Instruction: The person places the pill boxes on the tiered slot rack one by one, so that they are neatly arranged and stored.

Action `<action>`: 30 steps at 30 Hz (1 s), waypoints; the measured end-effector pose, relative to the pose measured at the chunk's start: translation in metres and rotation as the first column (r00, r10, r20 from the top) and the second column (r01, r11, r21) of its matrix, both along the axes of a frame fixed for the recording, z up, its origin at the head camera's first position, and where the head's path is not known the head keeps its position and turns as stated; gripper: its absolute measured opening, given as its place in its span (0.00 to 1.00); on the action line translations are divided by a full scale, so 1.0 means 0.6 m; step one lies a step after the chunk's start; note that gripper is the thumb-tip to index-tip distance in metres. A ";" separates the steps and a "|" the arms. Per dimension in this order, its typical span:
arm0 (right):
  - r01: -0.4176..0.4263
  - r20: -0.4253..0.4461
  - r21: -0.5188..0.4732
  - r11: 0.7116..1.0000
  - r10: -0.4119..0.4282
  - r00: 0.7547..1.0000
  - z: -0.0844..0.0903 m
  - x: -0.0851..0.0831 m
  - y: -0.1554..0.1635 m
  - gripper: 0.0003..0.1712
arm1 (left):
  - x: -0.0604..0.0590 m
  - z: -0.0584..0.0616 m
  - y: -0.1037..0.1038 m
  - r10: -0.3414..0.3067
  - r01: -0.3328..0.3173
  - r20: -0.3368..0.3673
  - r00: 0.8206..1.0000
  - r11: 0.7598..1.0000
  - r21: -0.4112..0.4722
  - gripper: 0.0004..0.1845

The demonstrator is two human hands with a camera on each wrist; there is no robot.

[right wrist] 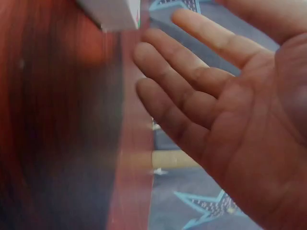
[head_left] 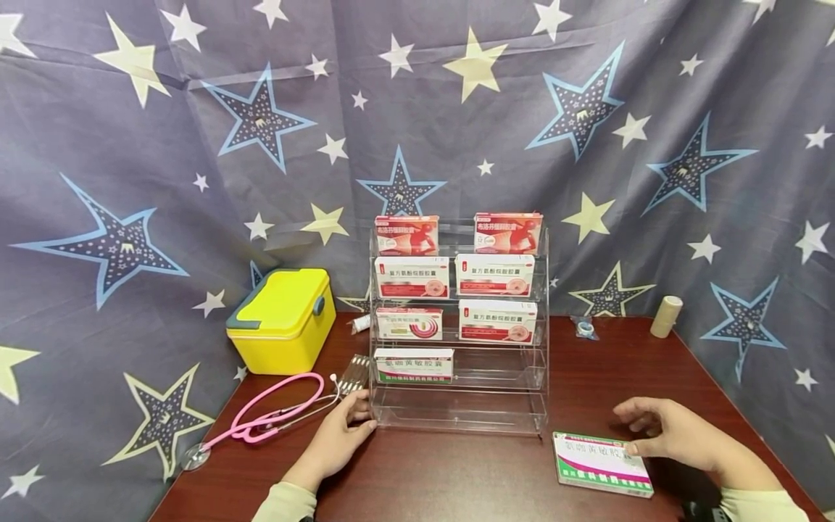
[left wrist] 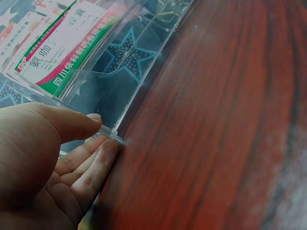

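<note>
Resting against the lower left corner of the clear acrylic rack point(head_left: 459, 417), the left hand point(head_left: 339, 435) has its thumb on the corner's edge and its fingers lying straight along the base, pressed to it without curling round anything; the left wrist view shows the thumb tip just touching the transparent rim. The right hand point(head_left: 672, 433) hovers with relaxed, spread fingers over the far end of a green-and-white medicine box point(head_left: 601, 464), which lies flat on the dark red wooden surface point(head_left: 457, 478) to the right of the rack and near the front edge. The right wrist view shows an open palm with the fingers apart, holding nothing, and only a corner of the box; whether the fingertips touch the box I cannot tell.

On the rack's tiers stand other medicine boxes: two red ones on top, two rows of white-and-red ones below, and a single green-and-white box point(head_left: 414, 365) on the left of the lowest filled tier. A pink stethoscope point(head_left: 270, 417) lies just left of the left hand, with a yellow case point(head_left: 282, 319) behind it. A roll of beige tape point(head_left: 666, 316) stands at the back right, before a star-printed cloth point(head_left: 130, 181).
</note>
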State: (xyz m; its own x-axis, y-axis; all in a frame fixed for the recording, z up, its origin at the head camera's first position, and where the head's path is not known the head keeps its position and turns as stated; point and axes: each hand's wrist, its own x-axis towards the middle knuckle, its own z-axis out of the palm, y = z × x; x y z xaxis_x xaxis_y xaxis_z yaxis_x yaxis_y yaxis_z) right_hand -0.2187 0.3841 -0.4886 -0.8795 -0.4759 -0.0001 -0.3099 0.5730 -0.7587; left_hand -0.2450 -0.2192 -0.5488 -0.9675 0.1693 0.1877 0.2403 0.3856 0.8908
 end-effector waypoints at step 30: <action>-0.056 -0.053 -0.072 0.996 0.052 0.997 -0.043 0.003 0.014 0.16 | -0.004 -0.005 -0.002 0.003 -0.003 0.011 1.000 1.000 0.012 0.27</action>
State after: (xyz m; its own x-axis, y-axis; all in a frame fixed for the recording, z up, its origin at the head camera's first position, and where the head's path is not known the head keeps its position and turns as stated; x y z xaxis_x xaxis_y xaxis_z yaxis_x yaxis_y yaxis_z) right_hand -0.2171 0.3926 -0.5146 -0.8503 -0.5200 0.0811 -0.3787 0.4975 -0.7804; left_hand -0.2473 -0.2204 -0.5515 -0.9701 0.1645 0.1786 0.2290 0.3753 0.8981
